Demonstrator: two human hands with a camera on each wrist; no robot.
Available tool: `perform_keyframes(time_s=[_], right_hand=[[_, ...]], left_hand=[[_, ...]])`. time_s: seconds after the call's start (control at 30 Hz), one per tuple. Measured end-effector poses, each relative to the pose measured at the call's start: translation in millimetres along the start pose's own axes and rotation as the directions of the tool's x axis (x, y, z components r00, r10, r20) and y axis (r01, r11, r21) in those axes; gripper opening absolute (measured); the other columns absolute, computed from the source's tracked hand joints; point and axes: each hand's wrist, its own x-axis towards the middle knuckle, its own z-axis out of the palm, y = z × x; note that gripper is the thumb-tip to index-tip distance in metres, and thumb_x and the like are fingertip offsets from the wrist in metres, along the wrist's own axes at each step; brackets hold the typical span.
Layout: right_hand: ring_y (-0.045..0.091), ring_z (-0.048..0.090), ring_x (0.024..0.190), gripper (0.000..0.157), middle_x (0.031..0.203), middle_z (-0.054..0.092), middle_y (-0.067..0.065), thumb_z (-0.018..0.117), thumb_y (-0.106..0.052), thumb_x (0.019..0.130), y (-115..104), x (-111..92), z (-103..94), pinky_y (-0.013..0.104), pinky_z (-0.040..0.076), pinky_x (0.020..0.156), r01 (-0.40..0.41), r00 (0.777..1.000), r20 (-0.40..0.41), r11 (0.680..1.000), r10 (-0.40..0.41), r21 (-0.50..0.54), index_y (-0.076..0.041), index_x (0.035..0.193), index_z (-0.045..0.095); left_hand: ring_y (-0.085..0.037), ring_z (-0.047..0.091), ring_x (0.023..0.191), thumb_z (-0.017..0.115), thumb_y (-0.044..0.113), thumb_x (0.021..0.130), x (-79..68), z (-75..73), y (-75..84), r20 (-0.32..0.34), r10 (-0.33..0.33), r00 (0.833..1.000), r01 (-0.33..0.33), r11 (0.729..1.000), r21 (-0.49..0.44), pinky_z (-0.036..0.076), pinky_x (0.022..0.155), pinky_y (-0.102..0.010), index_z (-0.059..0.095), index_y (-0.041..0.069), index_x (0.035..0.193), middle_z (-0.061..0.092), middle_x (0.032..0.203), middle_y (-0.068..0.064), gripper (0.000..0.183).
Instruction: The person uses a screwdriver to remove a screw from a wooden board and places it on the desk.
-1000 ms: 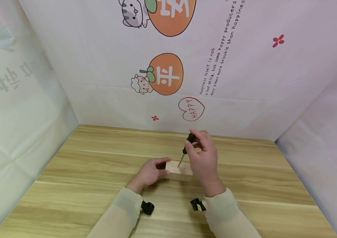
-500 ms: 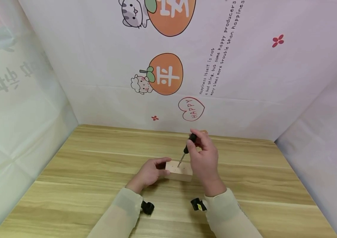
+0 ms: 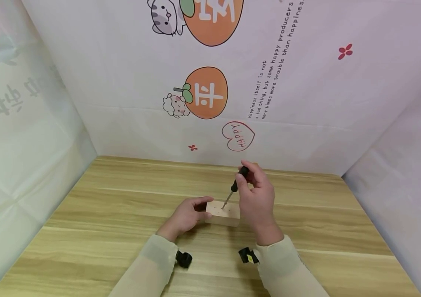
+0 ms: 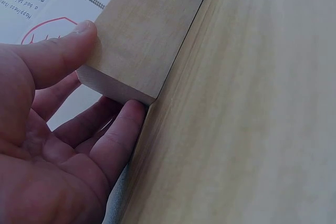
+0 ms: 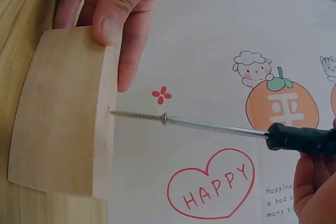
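Note:
A pale wooden block lies on the table with small holes in its top face. My left hand grips its left end, thumb at the near edge and fingers round the far side. A long threaded screw stands with its point at a hole in that face, most of its thread showing outside the wood. The tip of a screwdriver meets the screw head, both leaning to the right in the head view. Up at the black handle, my right hand pinches it between thumb and fingers.
The wood-grain table spreads around the block. Behind it rises a white printed cloth, with more cloth at the left and right sides. Small black cameras sit at both wrists.
The screwdriver's handle has tipped a little to the right along with my right hand. My left hand and the block hold their place.

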Motion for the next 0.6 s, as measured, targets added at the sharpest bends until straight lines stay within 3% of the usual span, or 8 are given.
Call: perform_keyframes(time_s=[0.4,0.6], right_hand=[[0.017,0.061,0.091,0.032,0.111,0.065,0.006,0.067,-0.003,0.096,0.9,0.6,0.7,0.022,0.05,0.079,-0.035,0.999,-0.024,0.999,0.035,0.014,-0.01,0.127,0.066],[0.015,0.062,0.09,0.03,0.11,0.066,0.005,0.07,-0.006,0.094,2.2,1.2,0.1,0.022,0.051,0.077,-0.028,0.999,-0.036,1.0,0.028,-0.005,-0.011,0.124,0.067]], left_hand=[[-0.022,0.054,0.122,0.08,0.015,0.086,-0.9,0.6,0.1,0.006,-0.002,1.0,0.002,1.0,-0.001,0.046,0.098,-0.041,0.067,0.022,0.132,0.06,0.133,-0.003,0.048],[-0.023,0.052,0.124,0.08,0.015,0.086,-0.5,-0.8,1.1,0.007,-0.012,1.0,0.012,1.0,-0.018,0.044,0.099,-0.042,0.068,0.022,0.132,0.059,0.135,-0.004,0.048]])
